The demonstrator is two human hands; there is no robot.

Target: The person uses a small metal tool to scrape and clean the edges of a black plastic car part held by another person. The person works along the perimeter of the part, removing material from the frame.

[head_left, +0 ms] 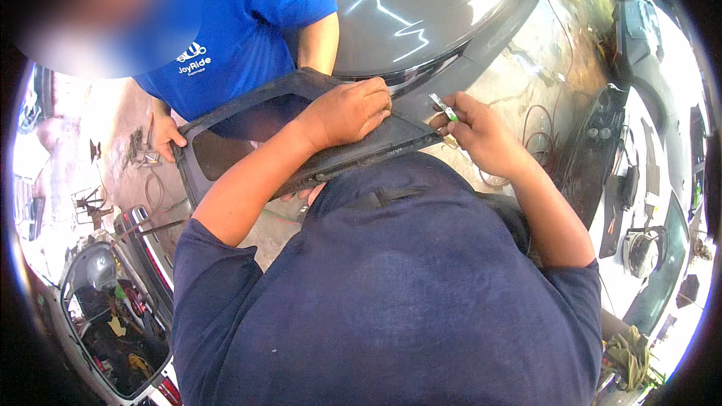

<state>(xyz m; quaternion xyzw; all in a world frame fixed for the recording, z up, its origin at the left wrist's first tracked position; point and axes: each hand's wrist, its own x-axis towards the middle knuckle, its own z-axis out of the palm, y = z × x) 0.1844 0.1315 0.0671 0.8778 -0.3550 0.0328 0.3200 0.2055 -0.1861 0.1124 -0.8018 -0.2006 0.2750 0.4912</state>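
Note:
A dark, black-framed car window panel [259,119] is held up in front of my body, tilted. My left hand [347,114] lies on its upper right part, with bent fingers closed over the far edge. Just off the panel's right corner, my right hand [474,129] pinches a slim silver-and-green tool [444,107] between thumb and fingers; its exact kind is unclear. A co-worker's hand [165,137] grips the panel's left end. Fingertips [301,195] show under its near edge; whose they are, I cannot tell.
Across from me stands a co-worker in a blue shirt [226,26], beside a dark grey car [444,11]. A removed black car part [594,135] is on the right. A thin red hose [538,116] lies on the floor. At lower left is an open vehicle body [71,323].

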